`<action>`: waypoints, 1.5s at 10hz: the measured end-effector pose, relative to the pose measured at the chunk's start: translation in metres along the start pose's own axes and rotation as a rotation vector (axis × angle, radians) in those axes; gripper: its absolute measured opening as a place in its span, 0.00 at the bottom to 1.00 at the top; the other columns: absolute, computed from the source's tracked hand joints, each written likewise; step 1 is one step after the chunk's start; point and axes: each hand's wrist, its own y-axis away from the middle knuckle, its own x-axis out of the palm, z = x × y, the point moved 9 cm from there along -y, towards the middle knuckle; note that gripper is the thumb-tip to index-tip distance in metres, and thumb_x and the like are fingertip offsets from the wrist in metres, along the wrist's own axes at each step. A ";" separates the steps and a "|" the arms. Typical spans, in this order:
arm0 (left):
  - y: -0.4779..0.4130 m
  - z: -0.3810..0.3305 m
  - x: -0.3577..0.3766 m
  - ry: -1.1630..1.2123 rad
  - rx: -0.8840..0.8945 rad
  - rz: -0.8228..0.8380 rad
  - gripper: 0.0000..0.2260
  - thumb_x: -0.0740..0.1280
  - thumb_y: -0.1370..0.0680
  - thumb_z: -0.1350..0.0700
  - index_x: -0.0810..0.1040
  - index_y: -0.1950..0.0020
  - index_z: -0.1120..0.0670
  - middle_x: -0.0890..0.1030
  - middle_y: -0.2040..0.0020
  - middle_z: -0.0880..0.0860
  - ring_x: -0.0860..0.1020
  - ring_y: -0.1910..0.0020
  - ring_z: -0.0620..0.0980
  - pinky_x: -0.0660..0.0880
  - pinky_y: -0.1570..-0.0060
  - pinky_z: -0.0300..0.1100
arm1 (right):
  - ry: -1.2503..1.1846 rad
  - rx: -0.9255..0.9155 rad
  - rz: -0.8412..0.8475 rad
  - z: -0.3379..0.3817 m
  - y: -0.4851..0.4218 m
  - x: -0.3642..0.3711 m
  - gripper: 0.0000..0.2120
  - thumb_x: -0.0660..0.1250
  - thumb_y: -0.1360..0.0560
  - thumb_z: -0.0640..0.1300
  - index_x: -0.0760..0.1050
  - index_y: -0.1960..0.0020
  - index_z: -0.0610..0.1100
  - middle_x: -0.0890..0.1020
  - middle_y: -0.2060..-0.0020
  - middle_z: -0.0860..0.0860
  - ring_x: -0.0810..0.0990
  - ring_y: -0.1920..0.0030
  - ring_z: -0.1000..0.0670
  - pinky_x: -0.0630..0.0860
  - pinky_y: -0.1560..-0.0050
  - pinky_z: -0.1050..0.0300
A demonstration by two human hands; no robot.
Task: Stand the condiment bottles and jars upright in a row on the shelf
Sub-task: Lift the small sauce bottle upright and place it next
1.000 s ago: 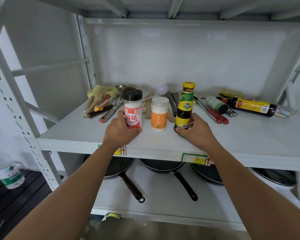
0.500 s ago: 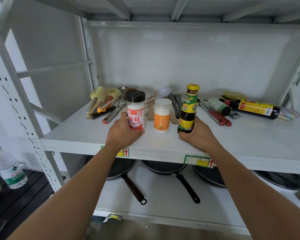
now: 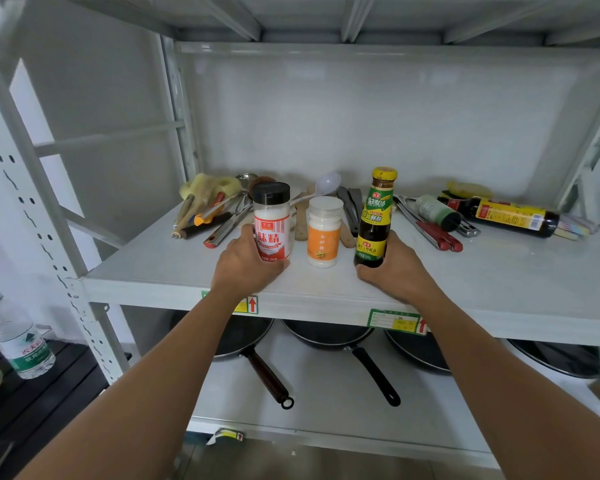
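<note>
White metal shelf carries three condiment containers upright near its front edge, and both hands are on the outer two. The left hand wraps the lower body of the black-capped MSG shaker, thumb on the side facing the camera, low enough to slide or steady it without tipping. The right hand closes around the base of the dark oyster sauce bottle; a low hold suits a tall, narrow bottle that would topple if pushed near the yellow cap. Between the two grips, touched by neither, stands the white sugar jar with its orange label, so the hands seem to be squaring the outer pair against it to even the row. Beyond the right hand's grip and further to its outer side, a soy sauce bottle lies on its side beside a small green-labelled bottle, also lying down; these look like the remaining work. Behind the row, red-handled tongs and other utensils crowd the shelf, which likely explains the row's forward placement.
</note>
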 end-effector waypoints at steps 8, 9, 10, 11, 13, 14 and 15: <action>0.002 -0.003 0.000 0.014 -0.005 0.007 0.41 0.79 0.28 0.39 0.63 0.22 0.47 0.76 0.27 0.50 0.78 0.32 0.55 0.77 0.35 0.55 | -0.045 -0.003 -0.002 0.004 0.002 -0.002 0.38 0.79 0.28 0.47 0.63 0.24 0.47 0.79 0.32 0.47 0.79 0.35 0.45 0.75 0.37 0.51; 0.002 -0.003 -0.001 0.009 -0.002 0.005 0.41 0.79 0.28 0.39 0.63 0.22 0.47 0.77 0.28 0.50 0.79 0.32 0.55 0.78 0.36 0.55 | -0.042 -0.008 0.007 0.005 0.002 -0.002 0.39 0.79 0.28 0.47 0.62 0.24 0.47 0.79 0.33 0.47 0.79 0.35 0.45 0.77 0.36 0.48; 0.003 -0.003 -0.002 0.006 -0.001 0.005 0.41 0.79 0.29 0.39 0.63 0.22 0.47 0.77 0.28 0.50 0.79 0.32 0.55 0.78 0.36 0.55 | -0.033 -0.010 0.011 0.006 0.003 -0.002 0.39 0.79 0.28 0.47 0.62 0.24 0.47 0.79 0.33 0.47 0.79 0.35 0.44 0.77 0.35 0.48; 0.003 -0.002 -0.002 0.003 -0.006 0.006 0.41 0.79 0.29 0.38 0.63 0.22 0.47 0.77 0.28 0.51 0.79 0.32 0.56 0.78 0.36 0.55 | -0.026 -0.009 0.012 0.006 0.003 -0.002 0.40 0.79 0.28 0.47 0.61 0.23 0.47 0.79 0.33 0.46 0.79 0.36 0.44 0.77 0.35 0.47; 0.003 -0.003 -0.001 0.008 -0.011 0.007 0.41 0.79 0.29 0.39 0.63 0.22 0.47 0.76 0.27 0.50 0.78 0.32 0.56 0.77 0.35 0.56 | -0.022 0.000 0.010 0.004 0.002 -0.001 0.39 0.79 0.27 0.46 0.61 0.23 0.46 0.79 0.33 0.46 0.79 0.36 0.44 0.77 0.36 0.48; 0.003 -0.003 -0.002 0.010 -0.011 0.004 0.41 0.79 0.29 0.39 0.63 0.22 0.47 0.76 0.27 0.50 0.78 0.32 0.55 0.77 0.35 0.56 | -0.023 0.001 0.010 0.005 0.003 -0.002 0.39 0.78 0.27 0.46 0.61 0.23 0.46 0.79 0.33 0.46 0.79 0.36 0.44 0.77 0.36 0.48; 0.004 -0.003 -0.002 0.011 -0.012 0.004 0.41 0.79 0.28 0.40 0.63 0.22 0.47 0.77 0.27 0.51 0.78 0.32 0.55 0.77 0.35 0.55 | -0.028 0.000 0.010 0.005 0.003 -0.002 0.40 0.78 0.28 0.45 0.61 0.23 0.46 0.79 0.33 0.46 0.79 0.36 0.44 0.76 0.37 0.49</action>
